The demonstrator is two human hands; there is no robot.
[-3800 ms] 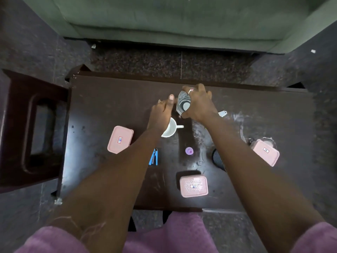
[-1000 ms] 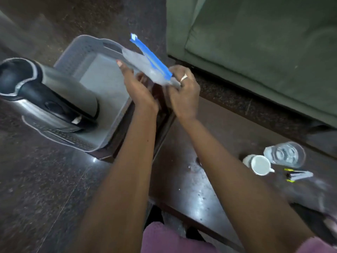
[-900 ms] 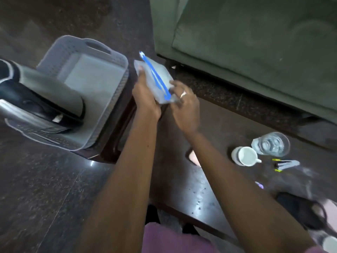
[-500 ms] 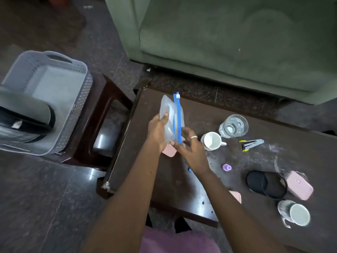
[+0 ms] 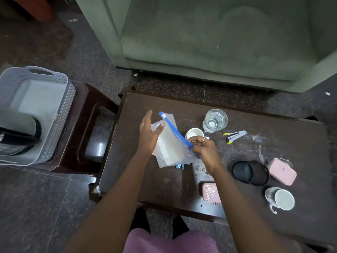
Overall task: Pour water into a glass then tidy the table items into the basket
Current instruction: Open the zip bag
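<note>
Both arms are bare, with no sleeves. The left hand [image 5: 148, 135] has a ring on one finger. The right hand [image 5: 205, 149] has a ring too. Pink clothes [image 5: 171, 241] show below.

Dim room, glare on stool [image 5: 98, 152], wide-angle warped edges

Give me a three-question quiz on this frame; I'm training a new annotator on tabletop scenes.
1. True or false: the glass holds water.
2. Which hand pinches the zip bag at its blue zipper strip: (a) left hand, (b) right hand?
3. Where does the grey basket sit?

Key: 1. True. 2. (b); the left hand lies open against the bag. 3. On the dark stool left of the table.
</note>
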